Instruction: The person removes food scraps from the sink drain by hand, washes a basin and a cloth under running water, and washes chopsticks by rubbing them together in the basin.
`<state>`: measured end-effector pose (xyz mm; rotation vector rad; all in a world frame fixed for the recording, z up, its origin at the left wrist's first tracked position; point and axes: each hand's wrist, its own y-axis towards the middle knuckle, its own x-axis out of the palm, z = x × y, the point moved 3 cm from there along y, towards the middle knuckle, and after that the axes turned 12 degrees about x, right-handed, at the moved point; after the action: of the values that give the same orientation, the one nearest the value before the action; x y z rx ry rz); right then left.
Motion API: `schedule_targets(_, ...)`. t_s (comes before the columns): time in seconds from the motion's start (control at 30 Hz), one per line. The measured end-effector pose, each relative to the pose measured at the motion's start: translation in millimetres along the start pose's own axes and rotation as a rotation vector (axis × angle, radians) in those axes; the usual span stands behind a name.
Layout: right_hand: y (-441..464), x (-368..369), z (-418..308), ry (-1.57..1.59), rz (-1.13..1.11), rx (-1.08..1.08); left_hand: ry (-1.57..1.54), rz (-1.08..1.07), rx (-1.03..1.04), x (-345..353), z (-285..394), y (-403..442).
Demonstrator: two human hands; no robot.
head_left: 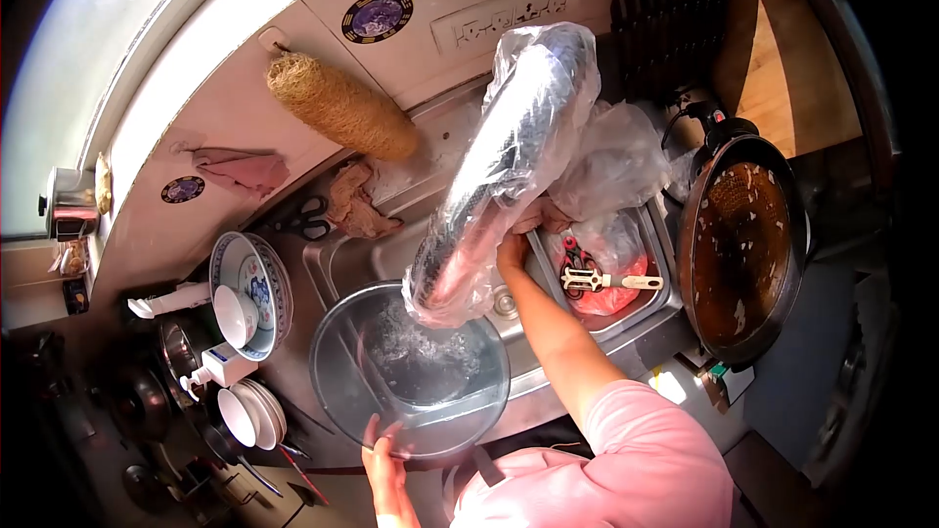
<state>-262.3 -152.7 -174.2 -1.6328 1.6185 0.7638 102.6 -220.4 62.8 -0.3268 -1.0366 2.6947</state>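
Note:
A large fish (499,156) in a clear plastic bag slants across the sink, its lower end over a clear round basin (337,386). My right hand (513,250) grips the bagged fish from the side near its middle; the bag hides most of the fingers. My left hand (385,446) is closed on the basin's near rim, with fingers over the edge. Some water shows in the basin. Beside my right forearm, a metal tray (657,264) holds a peeler (616,281), red-and-black scissors (575,256) and plastic bags.
A wok (738,244) with brown residue stands on the right. To the left are a patterned bowl (279,308), stacked white bowls (256,416) and a pump bottle (223,366). A loofah (337,103) hangs on the wall above black-handled scissors (311,220).

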Motion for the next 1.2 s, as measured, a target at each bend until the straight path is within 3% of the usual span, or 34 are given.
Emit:
schedule_targets(0.07,-5.5,-18.2,-29.2,-0.020,0.142,-0.276,0.026,0.004,-0.009,1.0,2.4,-1.7)
schedule_targets(0.13,-29.1,-23.4,-29.7,0.102,-0.285,-0.293,0.040,-0.014,-0.007,-1.6,1.9,-3.4)
schedule_targets(0.17,-40.2,-16.3,-22.9,0.100,-0.280,-0.282,0.047,-0.006,0.009,-2.2,1.8,-1.0)
schedule_targets(0.23,-66.0,9.1,-10.7,-0.049,-0.545,-0.600,0.058,-0.013,0.021,-2.3,3.7,0.4)
schedule_targets(0.27,-68.6,1.3,-9.0,-0.053,-0.541,-0.589,0.040,-0.011,0.008,-3.9,5.6,0.1)
schedule_targets(0.33,-64.2,-11.5,1.1,0.406,-0.593,-0.025,0.026,-0.011,-0.003,-8.7,8.4,1.3)
schedule_targets(0.37,-58.2,-20.5,5.3,0.477,-0.507,0.112,0.034,-0.016,0.003,-11.8,8.7,1.6)
schedule_targets(0.4,-54.5,-28.7,6.1,0.475,-0.500,0.121,0.040,-0.024,0.009,-13.2,8.8,2.6)
schedule_targets(0.5,-50.2,-39.7,25.9,0.838,-0.460,0.447,0.049,-0.023,0.018,-15.5,9.7,4.6)
schedule_targets(0.6,-48.6,-25.5,52.0,0.816,-0.446,0.497,0.056,-0.034,0.025,-16.4,7.6,9.5)
schedule_targets(0.67,-52.0,-23.9,62.0,0.729,-0.389,0.463,0.061,-0.034,0.030,-9.1,8.3,12.0)
schedule_targets(0.73,-52.0,-51.7,48.5,0.300,-0.368,0.286,0.062,-0.038,0.032,-5.2,7.6,14.4)
schedule_targets(0.77,-53.4,-63.9,43.8,0.300,-0.365,0.286,0.040,-0.052,0.014,-3.8,5.3,17.4)
schedule_targets(0.83,-60.6,-79.2,31.9,-0.041,-0.465,-0.012,-0.004,-0.084,-0.004,-2.7,0.0,23.7)
schedule_targets(0.87,-63.3,-80.5,31.0,-0.043,-0.456,-0.012,-0.006,-0.093,-0.004,-0.8,-0.3,25.9)
schedule_targets(0.93,-88.9,-64.4,25.4,-0.453,-0.820,-0.312,-0.026,-0.102,-0.027,1.5,-1.5,28.1)
schedule_targets(0.97,-102.9,-45.7,33.9,-0.538,-0.755,-0.403,-0.023,-0.102,-0.027,2.9,-1.0,28.2)
schedule_targets(1.0,-107.0,-38.3,40.1,-0.534,-0.758,-0.402,-0.035,-0.105,-0.016,5.3,0.4,28.1)
schedule_targets(1.07,-114.3,-36.7,43.5,-0.620,-0.543,-0.551,-0.037,-0.101,-0.008,7.2,2.4,27.0)
schedule_targets(1.2,-86.2,-33.5,42.7,-0.714,-0.600,-0.489,-0.064,-0.073,-0.016,6.6,4.5,26.0)
